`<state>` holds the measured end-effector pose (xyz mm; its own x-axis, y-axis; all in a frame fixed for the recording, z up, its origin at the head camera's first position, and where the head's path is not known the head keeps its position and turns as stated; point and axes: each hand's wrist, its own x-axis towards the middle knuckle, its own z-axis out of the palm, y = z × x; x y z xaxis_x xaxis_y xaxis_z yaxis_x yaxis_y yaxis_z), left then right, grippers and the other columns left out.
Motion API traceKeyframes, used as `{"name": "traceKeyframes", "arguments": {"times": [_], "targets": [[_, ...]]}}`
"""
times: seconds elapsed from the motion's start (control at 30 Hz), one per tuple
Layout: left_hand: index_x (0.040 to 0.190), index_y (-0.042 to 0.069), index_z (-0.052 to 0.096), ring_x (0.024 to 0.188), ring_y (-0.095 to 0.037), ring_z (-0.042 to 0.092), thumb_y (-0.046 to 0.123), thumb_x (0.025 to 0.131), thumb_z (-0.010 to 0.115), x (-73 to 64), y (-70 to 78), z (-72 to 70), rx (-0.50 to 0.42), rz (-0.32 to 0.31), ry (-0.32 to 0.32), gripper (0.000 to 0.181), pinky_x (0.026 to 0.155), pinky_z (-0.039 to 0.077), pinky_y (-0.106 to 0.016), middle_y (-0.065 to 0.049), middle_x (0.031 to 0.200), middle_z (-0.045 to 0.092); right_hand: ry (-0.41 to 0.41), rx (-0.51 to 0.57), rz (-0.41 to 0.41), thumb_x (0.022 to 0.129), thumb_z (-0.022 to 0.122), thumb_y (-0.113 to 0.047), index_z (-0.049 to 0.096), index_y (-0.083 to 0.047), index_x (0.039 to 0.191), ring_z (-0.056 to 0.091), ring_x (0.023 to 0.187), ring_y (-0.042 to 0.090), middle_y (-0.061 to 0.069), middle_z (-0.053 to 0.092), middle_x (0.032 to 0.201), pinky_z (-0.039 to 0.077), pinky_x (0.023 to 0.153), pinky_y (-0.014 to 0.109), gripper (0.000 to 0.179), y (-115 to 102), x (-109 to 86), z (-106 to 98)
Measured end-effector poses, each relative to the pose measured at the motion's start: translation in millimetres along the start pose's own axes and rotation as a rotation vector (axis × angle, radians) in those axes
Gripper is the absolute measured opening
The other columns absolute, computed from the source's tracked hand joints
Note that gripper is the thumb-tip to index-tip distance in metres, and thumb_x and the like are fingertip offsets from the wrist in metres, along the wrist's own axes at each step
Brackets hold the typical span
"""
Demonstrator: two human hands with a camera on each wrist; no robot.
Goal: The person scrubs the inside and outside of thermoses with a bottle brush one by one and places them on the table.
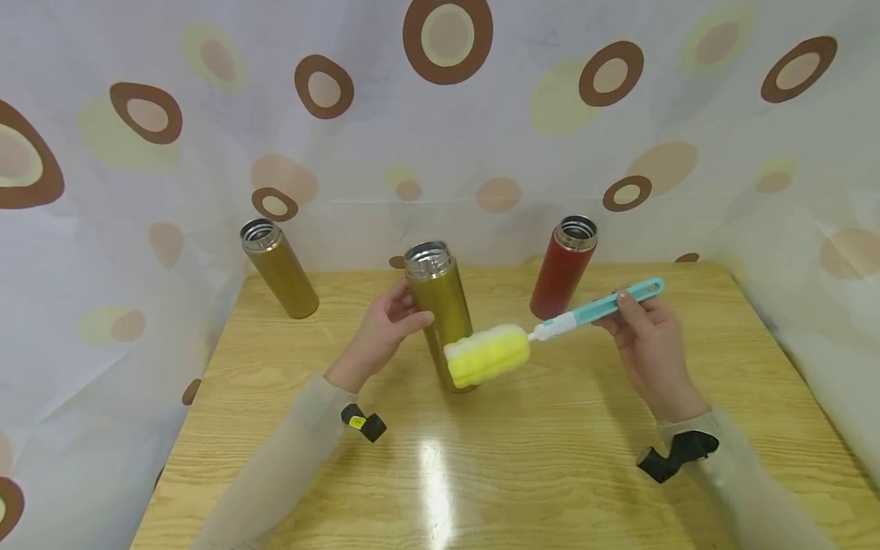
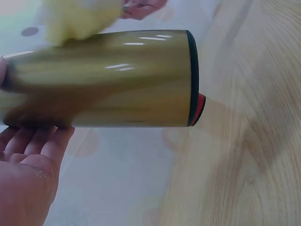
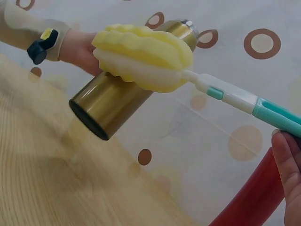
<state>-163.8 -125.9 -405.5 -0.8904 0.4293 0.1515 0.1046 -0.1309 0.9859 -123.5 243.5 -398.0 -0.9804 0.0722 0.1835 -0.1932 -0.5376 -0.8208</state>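
Observation:
In the head view my left hand [image 1: 378,332] grips a gold steel thermos bottle [image 1: 445,302] by its side, thumb in front and the other fingers behind. The bottle's mouth is uncapped and faces up, leaning slightly left. My right hand [image 1: 653,355] pinches the turquoise-and-white handle of a bottle brush [image 1: 596,308]. Its yellow and white sponge head [image 1: 486,356] hangs in front of the lower bottle, outside it; whether they touch I cannot tell. The right wrist view shows the sponge [image 3: 146,59] across the bottle [image 3: 117,103]. The bottle's dark base [image 2: 193,77] fills the left wrist view's middle.
A second gold bottle [image 1: 283,275], uncapped, stands at the table's back left. Behind the brush handle stands a red uncapped bottle [image 1: 562,271]. The wooden table [image 1: 550,458] ends at a patterned curtain [image 1: 385,153] at the back and sides.

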Motion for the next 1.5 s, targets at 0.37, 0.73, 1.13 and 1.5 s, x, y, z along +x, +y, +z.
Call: {"name": "traceKeyframes", "arguments": {"times": [0.37, 0.73, 1.13, 1.5], "targets": [[0.159, 0.004, 0.037, 0.129, -0.024, 0.059, 0.025, 0.094, 0.079, 1.1, -2.4, -3.4, -0.105, 0.010, 0.018, 0.081, 0.110, 0.049, -0.038, -0.022, 0.148, 0.055, -0.052, 0.024, -0.093, 0.109, 0.044, 0.001, 0.063, 0.002, 0.104, 0.074, 0.089, 0.019, 0.010, 0.070, 0.095, 0.061, 0.084, 0.029, 0.020, -1, -4.3, -2], [0.156, 0.000, 0.041, 0.126, -0.028, 0.062, 0.041, 0.090, 0.082, -1.4, -5.2, 3.7, 0.009, -0.059, -0.105, 0.089, 0.109, 0.050, -0.039, -0.024, 0.143, 0.059, -0.046, 0.325, -0.141, 0.109, 0.044, 0.000, 0.058, 0.008, 0.103, 0.075, 0.094, 0.029, 0.021, 0.070, 0.099, 0.062, 0.087, 0.036, 0.017, -18, 9.9, 15], [0.148, -0.006, 0.046, 0.114, -0.016, 0.063, 0.040, 0.086, 0.087, 0.1, -4.0, 2.6, -0.221, 0.023, -0.071, 0.087, 0.099, 0.052, -0.030, -0.001, 0.123, 0.069, -0.031, 0.012, 0.012, 0.110, 0.048, -0.007, 0.064, 0.000, 0.102, 0.072, 0.091, 0.016, 0.007, 0.068, 0.099, 0.061, 0.085, 0.026, 0.019, 1, -4.1, -9], [0.152, -0.003, 0.043, 0.120, -0.020, 0.063, 0.014, 0.092, 0.076, 0.8, -6.3, 0.7, -0.159, -0.014, -0.038, 0.071, 0.103, 0.052, -0.033, -0.008, 0.134, 0.065, -0.055, 0.035, -0.062, 0.110, 0.045, -0.002, 0.062, 0.003, 0.102, 0.073, 0.090, 0.020, 0.011, 0.069, 0.097, 0.061, 0.083, 0.029, 0.020, -9, -1.2, -3]]}}
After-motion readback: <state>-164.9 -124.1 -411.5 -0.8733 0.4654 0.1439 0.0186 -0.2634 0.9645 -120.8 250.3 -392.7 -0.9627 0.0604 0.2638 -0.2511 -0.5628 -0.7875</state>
